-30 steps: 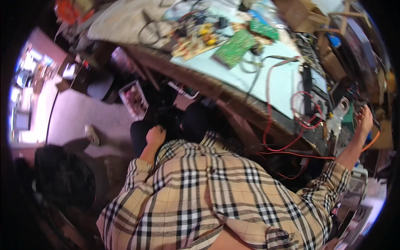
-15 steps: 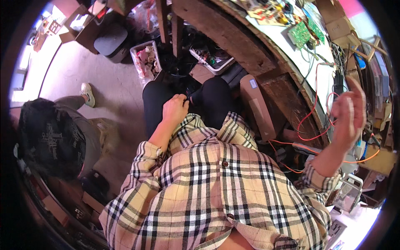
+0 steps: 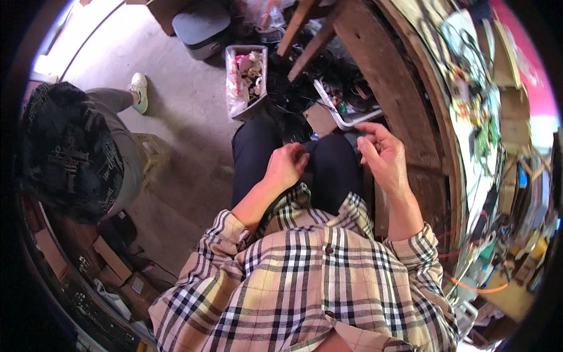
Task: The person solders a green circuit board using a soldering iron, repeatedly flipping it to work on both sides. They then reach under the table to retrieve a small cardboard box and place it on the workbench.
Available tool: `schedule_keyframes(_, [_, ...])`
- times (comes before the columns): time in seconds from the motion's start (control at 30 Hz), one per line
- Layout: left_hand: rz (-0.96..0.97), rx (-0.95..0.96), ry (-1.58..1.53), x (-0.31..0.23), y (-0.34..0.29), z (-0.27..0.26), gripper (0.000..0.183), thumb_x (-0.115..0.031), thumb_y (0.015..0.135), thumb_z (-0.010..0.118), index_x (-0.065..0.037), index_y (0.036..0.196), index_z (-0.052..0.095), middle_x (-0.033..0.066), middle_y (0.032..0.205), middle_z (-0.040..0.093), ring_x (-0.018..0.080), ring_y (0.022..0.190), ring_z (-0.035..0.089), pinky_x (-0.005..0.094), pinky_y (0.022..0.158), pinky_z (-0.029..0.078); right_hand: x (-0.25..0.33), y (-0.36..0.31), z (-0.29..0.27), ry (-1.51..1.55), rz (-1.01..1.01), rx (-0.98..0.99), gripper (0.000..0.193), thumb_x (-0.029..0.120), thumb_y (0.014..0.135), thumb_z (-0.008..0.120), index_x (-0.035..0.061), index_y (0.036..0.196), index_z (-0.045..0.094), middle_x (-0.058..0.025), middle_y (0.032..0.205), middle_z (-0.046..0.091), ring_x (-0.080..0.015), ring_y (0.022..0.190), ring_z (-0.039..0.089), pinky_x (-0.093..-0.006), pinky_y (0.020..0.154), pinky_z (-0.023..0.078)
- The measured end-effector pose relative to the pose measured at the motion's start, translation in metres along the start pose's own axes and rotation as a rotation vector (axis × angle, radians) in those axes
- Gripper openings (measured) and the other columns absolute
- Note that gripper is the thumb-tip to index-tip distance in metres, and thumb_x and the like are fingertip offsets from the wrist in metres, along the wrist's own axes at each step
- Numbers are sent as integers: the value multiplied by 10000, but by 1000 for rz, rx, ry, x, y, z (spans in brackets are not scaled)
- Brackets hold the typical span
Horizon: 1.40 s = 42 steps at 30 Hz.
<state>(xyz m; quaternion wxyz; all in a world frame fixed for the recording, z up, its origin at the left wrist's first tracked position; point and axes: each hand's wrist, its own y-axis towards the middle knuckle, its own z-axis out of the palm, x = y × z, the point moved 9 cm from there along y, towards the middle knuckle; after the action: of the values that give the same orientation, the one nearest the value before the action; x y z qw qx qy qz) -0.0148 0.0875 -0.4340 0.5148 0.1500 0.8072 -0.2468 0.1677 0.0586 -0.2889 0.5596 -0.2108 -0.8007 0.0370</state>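
My left hand [image 3: 286, 166] is over my dark-trousered lap, its fingers curled inward. Whatever they may hold is hidden. To its right, my right hand [image 3: 386, 157] is raised above the right knee, thumb and fingers apart with nothing seen between them. Its fingertips overlap the near corner of a white tray [image 3: 346, 125] in the picture; I cannot tell whether they touch it. Small mixed parts lie in that tray, on the floor beyond my knees. Both forearms come out of checked shirt sleeves.
A bin [image 3: 264, 73] of scraps stands beyond my left knee, near a dark grey container [image 3: 202, 32]. A wooden bench [image 3: 390, 76] curves along the right, its top [image 3: 475, 135] cluttered with wires and parts. At left sits another person [image 3: 73, 152] in a dark patterned top.
My right hand has come down from beside the bench to above my right knee. The left hand has lifted from the thigh and curled. The view has swung to the right.
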Motion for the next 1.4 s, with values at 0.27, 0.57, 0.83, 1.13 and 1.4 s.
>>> schedule_keyframes(0.27, [-146,-211,-188,-43,56,-21,205,-167,873,609,-3,968,686,195,813,691,294,757,695,374,684,522,-65,38,30,-109,91,39,229,115,908,609,5,1107,634,-3,712,644,-53,605,559,-234,553,459])
schedule_keyframes(0.57, [-211,-387,-132,-36,124,-40,203,-186,879,595,-9,934,675,182,858,696,333,809,687,406,739,526,-101,98,20,-293,95,-161,191,86,870,633,9,1044,655,-93,902,668,-150,733,648,-278,662,515])
schedule_keyframes(0.83, [-171,-487,-226,-57,140,-74,177,-161,880,609,-1,942,653,184,877,675,325,797,670,397,737,517,-125,149,-30,9,335,-445,190,124,892,633,9,1043,629,-38,866,651,-105,691,606,-254,603,511])
schedule_keyframes(1.13, [-235,-435,-240,-51,138,-76,141,-147,868,616,-19,915,652,167,838,646,330,755,648,408,697,505,-137,187,-58,355,433,-744,546,264,967,597,125,1452,388,-52,1428,431,-224,1293,411,-415,1095,308])
schedule_keyframes(1.4, [-329,-355,-131,-22,84,-44,143,-149,871,622,-42,964,636,159,880,639,344,772,642,434,701,503,-175,182,-88,385,398,-954,400,235,969,583,139,1339,467,-36,1278,512,-198,1135,514,-397,944,419])
